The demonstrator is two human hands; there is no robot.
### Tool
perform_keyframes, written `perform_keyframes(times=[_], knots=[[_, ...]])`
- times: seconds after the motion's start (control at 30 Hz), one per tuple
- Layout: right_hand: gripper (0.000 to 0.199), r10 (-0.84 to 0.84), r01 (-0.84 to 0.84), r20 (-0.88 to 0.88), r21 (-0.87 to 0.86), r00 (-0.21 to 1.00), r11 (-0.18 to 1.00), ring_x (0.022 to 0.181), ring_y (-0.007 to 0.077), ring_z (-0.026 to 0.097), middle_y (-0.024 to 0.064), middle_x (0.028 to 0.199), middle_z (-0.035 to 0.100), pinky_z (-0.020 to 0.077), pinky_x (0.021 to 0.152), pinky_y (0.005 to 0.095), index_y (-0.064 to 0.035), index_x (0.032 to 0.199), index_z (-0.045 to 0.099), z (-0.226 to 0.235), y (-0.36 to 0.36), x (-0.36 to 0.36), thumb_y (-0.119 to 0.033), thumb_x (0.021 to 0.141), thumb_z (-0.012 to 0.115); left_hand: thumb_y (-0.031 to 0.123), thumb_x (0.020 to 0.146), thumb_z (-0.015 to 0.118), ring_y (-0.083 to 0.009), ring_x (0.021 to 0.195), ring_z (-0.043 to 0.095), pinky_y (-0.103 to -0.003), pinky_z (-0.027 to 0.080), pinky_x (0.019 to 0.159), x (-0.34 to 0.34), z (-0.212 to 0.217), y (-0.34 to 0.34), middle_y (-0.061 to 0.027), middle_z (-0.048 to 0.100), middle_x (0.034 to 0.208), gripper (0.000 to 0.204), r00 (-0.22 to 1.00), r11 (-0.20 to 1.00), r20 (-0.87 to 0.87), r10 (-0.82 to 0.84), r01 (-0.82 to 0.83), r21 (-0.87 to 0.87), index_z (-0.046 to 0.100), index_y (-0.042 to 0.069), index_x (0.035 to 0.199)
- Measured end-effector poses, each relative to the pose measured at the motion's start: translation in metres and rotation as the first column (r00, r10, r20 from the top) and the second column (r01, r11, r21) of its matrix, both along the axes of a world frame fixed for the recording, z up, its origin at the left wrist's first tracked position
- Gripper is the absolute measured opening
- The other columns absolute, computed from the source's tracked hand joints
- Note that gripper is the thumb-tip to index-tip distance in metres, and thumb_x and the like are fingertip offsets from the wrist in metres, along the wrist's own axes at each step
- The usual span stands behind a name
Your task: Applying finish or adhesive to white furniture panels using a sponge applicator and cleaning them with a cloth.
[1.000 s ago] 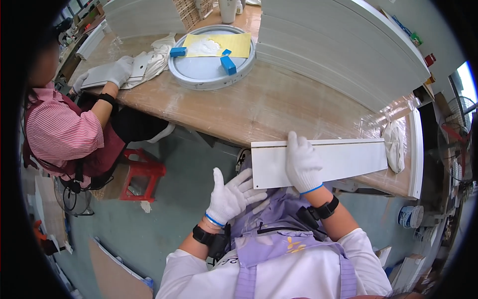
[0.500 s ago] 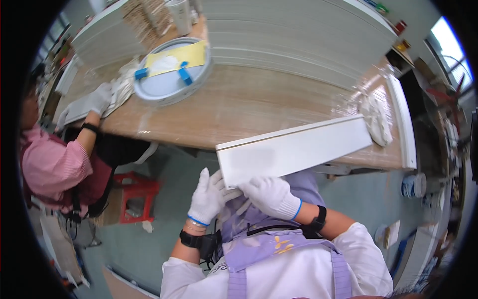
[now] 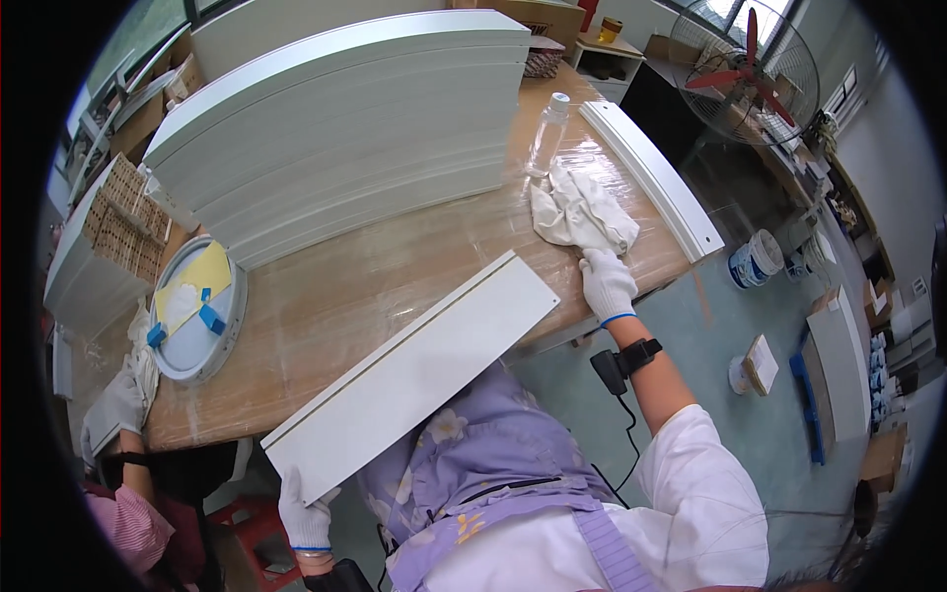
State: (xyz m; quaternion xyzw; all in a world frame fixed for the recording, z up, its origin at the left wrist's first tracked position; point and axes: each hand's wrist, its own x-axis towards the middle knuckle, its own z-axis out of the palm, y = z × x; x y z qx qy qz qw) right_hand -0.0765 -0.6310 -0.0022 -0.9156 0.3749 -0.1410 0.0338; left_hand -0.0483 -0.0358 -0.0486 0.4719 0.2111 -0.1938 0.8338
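Observation:
A long white board with a groove along its far edge lies slantwise across the table's front edge and my lap. My left hand, in a white knit glove, grips the board's near left corner. My right hand, gloved too, is at the near edge of a crumpled white cloth on the right of the table, its fingers closed on the fabric. A clear bottle with a white cap stands just behind the cloth.
Stacked white boards rise along the table's back. At left is a round tub with yellow sandpaper and blue blocks on top. A co-worker's gloved hand works beyond it. Another white strip lines the right edge; a fan stands behind.
My right hand has left the board's corner and reached right to the cloth. The left hand now holds the board, which slants more steeply. My view has turned right.

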Motion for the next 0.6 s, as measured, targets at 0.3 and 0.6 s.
perform_keyframes(times=[0.3, 0.6], knots=[[0.029, 0.749, -0.749, -0.009, 0.033, 0.662, 0.662, 0.083, 0.0331, 0.065, 0.0093, 0.092, 0.063, 0.0534, 0.070, 0.0445, -0.0235, 0.118, 0.064, 0.009, 0.086, 0.000, -0.023, 0.090, 0.057, 0.035, 0.098, 0.058, -0.0275, 0.100, 0.070, -0.042, 0.065, 0.064, -0.005, 0.013, 0.003, -0.0119, 0.065, 0.123, 0.044, 0.986, 0.973, -0.011, 0.164, -0.160, 0.166, 0.053, 0.008, 0.133], [0.020, 0.665, -0.692, 0.193, 0.162, 0.722, 0.704, 0.092, 0.0332, 0.065, 0.0107, 0.096, 0.064, 0.0531, 0.078, 0.0446, -0.0161, 0.108, 0.066, 0.022, 0.078, 0.032, -0.025, 0.091, 0.060, 0.041, 0.095, 0.062, -0.0304, 0.105, 0.067, -0.052, 0.060, 0.074, -0.002, 0.004, 0.025, -0.0104, 0.065, 0.123, 0.049, 0.993, 0.972, -0.053, 0.108, -0.095, 0.216, 0.055, 0.009, 0.131]])
